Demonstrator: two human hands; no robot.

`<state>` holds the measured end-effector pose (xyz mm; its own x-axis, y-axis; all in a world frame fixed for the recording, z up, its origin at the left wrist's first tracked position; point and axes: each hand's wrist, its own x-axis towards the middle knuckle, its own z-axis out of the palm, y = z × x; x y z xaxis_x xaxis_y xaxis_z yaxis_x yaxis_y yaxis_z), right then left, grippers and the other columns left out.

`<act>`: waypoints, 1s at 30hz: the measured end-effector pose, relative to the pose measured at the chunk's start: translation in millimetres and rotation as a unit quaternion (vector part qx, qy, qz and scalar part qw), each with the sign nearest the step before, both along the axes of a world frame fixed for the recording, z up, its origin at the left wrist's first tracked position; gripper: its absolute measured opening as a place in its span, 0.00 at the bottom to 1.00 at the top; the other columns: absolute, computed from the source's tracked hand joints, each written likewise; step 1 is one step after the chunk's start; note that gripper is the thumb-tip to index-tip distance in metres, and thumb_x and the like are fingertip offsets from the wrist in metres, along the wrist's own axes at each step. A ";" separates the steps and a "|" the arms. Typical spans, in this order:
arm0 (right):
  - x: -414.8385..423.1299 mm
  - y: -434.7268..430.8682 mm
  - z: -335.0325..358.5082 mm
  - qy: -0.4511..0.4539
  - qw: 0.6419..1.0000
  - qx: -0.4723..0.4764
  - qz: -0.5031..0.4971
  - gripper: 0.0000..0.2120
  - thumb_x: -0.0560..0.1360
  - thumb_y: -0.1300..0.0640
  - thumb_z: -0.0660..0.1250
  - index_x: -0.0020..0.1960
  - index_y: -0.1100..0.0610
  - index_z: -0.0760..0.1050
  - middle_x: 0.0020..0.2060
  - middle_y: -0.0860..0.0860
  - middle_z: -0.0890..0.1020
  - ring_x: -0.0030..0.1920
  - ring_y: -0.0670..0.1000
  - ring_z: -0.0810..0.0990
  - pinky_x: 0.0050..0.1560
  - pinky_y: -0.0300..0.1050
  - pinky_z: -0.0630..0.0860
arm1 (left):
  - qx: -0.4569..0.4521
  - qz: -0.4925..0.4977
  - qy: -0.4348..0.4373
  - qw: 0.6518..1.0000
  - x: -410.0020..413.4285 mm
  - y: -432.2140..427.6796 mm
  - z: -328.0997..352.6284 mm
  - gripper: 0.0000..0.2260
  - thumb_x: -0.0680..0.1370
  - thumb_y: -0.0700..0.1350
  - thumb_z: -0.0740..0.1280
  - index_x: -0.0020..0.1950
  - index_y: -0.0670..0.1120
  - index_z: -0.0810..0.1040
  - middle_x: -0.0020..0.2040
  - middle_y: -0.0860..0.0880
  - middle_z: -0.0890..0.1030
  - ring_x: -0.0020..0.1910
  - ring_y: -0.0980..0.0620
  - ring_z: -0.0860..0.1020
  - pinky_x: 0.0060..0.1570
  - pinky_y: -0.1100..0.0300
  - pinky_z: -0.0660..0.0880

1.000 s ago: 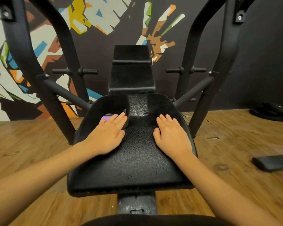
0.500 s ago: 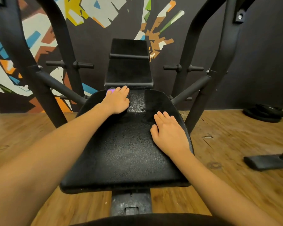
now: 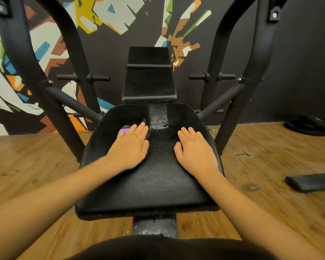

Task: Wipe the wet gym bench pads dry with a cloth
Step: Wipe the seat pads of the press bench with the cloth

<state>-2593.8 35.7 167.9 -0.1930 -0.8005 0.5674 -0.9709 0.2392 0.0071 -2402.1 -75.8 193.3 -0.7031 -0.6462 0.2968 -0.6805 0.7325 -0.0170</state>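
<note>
While the left hand [image 3: 129, 147] lies flat with straight fingers, it presses a small cloth [image 3: 122, 131] onto the far left part of the seat pad [image 3: 154, 186]; only a purple corner and a dark edge of the cloth show past the fingers. The right hand [image 3: 195, 151] rests palm down on the right side of the same pad, fingers straight, holding nothing. Between the hands, toward the far edge, a glistening wet strip [image 3: 158, 117] runs down the middle of the pad, just beside the cloth's right edge. Beyond it the back pad [image 3: 148, 81] stands tilted up; whether it is wet I cannot tell.

The cloth looks thin, soft and light, so it would likely bunch or slip from under a loose hand; a flat palm with weight spread over it should keep it in contact. The pad's covering looks like grained vinyl, firm with some give and probably slick where wet, so water may smear rather than soak up unless the cloth is drawn across slowly. Being fixed to the black frame [image 3: 53, 109], the pad needs no holding; the right hand seems only to brace. The wet strip looks like the next ground to cover
</note>
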 end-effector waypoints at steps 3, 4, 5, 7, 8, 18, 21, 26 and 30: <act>0.1 0.5 0.4 0.000 1.000 -0.012 0.001 0.21 0.80 0.51 0.49 0.60 0.60 0.76 0.58 0.55 0.79 0.60 0.55 0.74 0.62 0.52 0.70 | -0.001 0.005 -0.001 1.000 -26.5 -39.4 21.1 0.25 0.86 0.49 0.51 0.82 0.42 0.55 0.83 0.45 0.53 0.80 0.45 0.54 0.75 0.43 0.56; -0.2 0.8 1.0 0.000 1.000 -0.016 0.002 0.20 0.80 0.51 0.50 0.59 0.59 0.76 0.57 0.55 0.79 0.59 0.55 0.74 0.61 0.52 0.71 | 0.005 0.011 0.002 1.000 -35.5 -53.5 29.3 0.25 0.86 0.48 0.51 0.82 0.42 0.55 0.83 0.45 0.53 0.80 0.45 0.55 0.75 0.42 0.56; -0.4 1.4 1.3 0.000 1.000 -0.019 0.003 0.20 0.80 0.52 0.50 0.59 0.59 0.76 0.57 0.54 0.79 0.58 0.54 0.74 0.61 0.51 0.71 | 0.012 0.020 0.006 1.000 -44.0 -66.4 37.1 0.25 0.85 0.49 0.51 0.82 0.42 0.54 0.83 0.45 0.52 0.80 0.44 0.54 0.75 0.42 0.55; -0.6 2.4 1.8 0.003 1.000 -0.016 0.008 0.20 0.80 0.52 0.51 0.61 0.59 0.76 0.60 0.54 0.78 0.61 0.54 0.74 0.63 0.51 0.71 | 0.021 0.039 0.013 0.999 -55.9 -84.6 49.3 0.26 0.85 0.49 0.51 0.82 0.43 0.53 0.83 0.45 0.51 0.81 0.44 0.52 0.76 0.41 0.54; -0.8 2.6 1.4 0.003 1.000 -0.012 0.010 0.19 0.81 0.51 0.52 0.62 0.59 0.76 0.60 0.54 0.78 0.62 0.54 0.74 0.64 0.51 0.70 | 0.021 0.045 0.018 0.999 -59.3 -89.9 51.2 0.26 0.85 0.49 0.51 0.82 0.43 0.53 0.83 0.45 0.51 0.81 0.44 0.52 0.76 0.41 0.54; 2.0 2.6 1.9 0.004 1.000 -0.007 -0.002 0.21 0.80 0.52 0.52 0.63 0.60 0.77 0.62 0.55 0.79 0.62 0.55 0.74 0.64 0.52 0.71 | 0.007 -0.015 -0.018 1.000 21.8 29.1 -17.2 0.33 0.81 0.58 0.42 0.83 0.44 0.54 0.83 0.46 0.52 0.81 0.43 0.53 0.76 0.43 0.56; 1.7 2.4 1.5 0.014 1.000 -0.014 -0.004 0.19 0.80 0.52 0.51 0.58 0.59 0.77 0.56 0.53 0.79 0.57 0.54 0.73 0.59 0.51 0.71 | -0.011 -0.027 -0.023 0.999 49.3 64.7 -36.3 0.36 0.78 0.59 0.39 0.82 0.44 0.55 0.83 0.47 0.53 0.81 0.45 0.54 0.76 0.45 0.56; 2.2 2.0 1.1 0.023 0.999 -0.028 -0.007 0.17 0.80 0.53 0.51 0.54 0.59 0.76 0.52 0.53 0.78 0.53 0.54 0.73 0.56 0.50 0.70 | -0.005 -0.019 -0.008 1.000 26.0 40.9 -20.4 0.35 0.79 0.59 0.37 0.83 0.45 0.51 0.83 0.48 0.49 0.82 0.47 0.50 0.78 0.49 0.51; 1.3 -0.2 0.8 0.026 0.999 -0.029 -0.006 0.17 0.79 0.53 0.50 0.54 0.58 0.75 0.52 0.53 0.78 0.53 0.53 0.73 0.55 0.50 0.70 | -0.041 -0.027 -0.035 0.998 -13.0 -33.7 7.1 0.25 0.85 0.52 0.50 0.79 0.40 0.62 0.82 0.43 0.54 0.79 0.42 0.57 0.74 0.42 0.60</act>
<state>-2592.6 35.5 168.7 -0.1713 -0.7639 0.6221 -0.9669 0.2516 0.0427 -2415.1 -109.5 200.4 -0.7573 -0.5818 0.2966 -0.6347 0.7627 -0.1245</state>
